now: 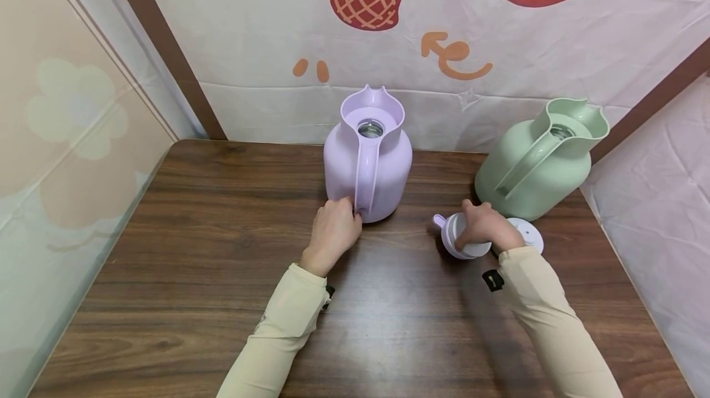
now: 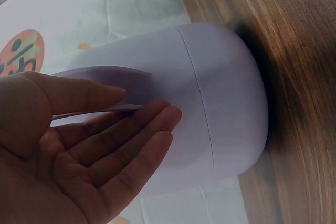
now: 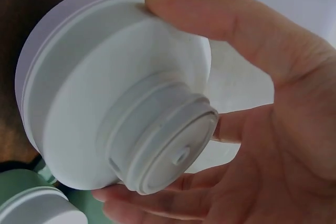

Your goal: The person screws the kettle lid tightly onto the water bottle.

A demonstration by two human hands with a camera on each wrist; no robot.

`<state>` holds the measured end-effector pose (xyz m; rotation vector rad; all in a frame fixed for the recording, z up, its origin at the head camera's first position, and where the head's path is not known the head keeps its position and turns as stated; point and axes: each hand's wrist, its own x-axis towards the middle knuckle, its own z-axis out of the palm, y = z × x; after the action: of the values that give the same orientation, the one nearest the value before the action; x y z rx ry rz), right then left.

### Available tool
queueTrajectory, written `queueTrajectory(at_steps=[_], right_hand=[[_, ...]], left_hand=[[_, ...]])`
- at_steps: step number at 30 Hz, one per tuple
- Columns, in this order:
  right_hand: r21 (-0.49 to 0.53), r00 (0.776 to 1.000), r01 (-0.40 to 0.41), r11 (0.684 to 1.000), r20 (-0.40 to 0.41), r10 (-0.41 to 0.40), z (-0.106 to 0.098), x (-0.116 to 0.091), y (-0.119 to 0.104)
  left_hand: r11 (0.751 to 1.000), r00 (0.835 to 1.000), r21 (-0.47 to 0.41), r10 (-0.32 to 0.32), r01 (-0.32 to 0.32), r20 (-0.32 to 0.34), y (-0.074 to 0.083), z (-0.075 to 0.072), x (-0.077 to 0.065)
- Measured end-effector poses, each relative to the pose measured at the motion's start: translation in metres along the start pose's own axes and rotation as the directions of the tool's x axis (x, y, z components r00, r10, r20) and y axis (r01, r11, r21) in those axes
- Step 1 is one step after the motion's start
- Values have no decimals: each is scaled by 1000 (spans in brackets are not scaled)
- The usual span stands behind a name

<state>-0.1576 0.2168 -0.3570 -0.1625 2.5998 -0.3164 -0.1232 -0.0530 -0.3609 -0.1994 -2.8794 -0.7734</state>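
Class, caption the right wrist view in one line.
Right hand grips a lilac-and-white lid, its white plug exposed.

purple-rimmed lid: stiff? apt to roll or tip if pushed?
Likely stiff: the purple-rimmed lid shows no visible bending in the right hand. On edge, its round rim might roll, though the tab would probably stop it. Set plug-down, it may tip, since the plug is much narrower than the rim.

Lilac jug [image 1: 392, 170], one; green jug [image 1: 554, 179], one: two jugs before me. Lilac lid [image 3: 89, 93], one; green lid [image 1: 532, 235], one: two lids. Left hand [image 1: 333, 228], right hand [image 1: 488, 227]: two. Sleeves [image 1: 277, 330]: two. Table [image 1: 166, 275]: one.
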Motion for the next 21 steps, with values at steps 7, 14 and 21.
queueTrajectory(at_steps=[7, 14, 21], right_hand=[[3, 996, 34, 999, -77, -34, -10, -6, -3], [-7, 987, 72, 997, -146, -72, -24, -14, -11], [3, 977, 74, 997, -199, -72, -39, -23, -21]], left_hand=[[1000, 1000, -1, -7, 7, -2, 0, 1, 0], [1000, 1000, -8, -16, 16, 0, 0, 1, 0], [1000, 1000, -5, -17, 17, -3, 0, 1, 0]])
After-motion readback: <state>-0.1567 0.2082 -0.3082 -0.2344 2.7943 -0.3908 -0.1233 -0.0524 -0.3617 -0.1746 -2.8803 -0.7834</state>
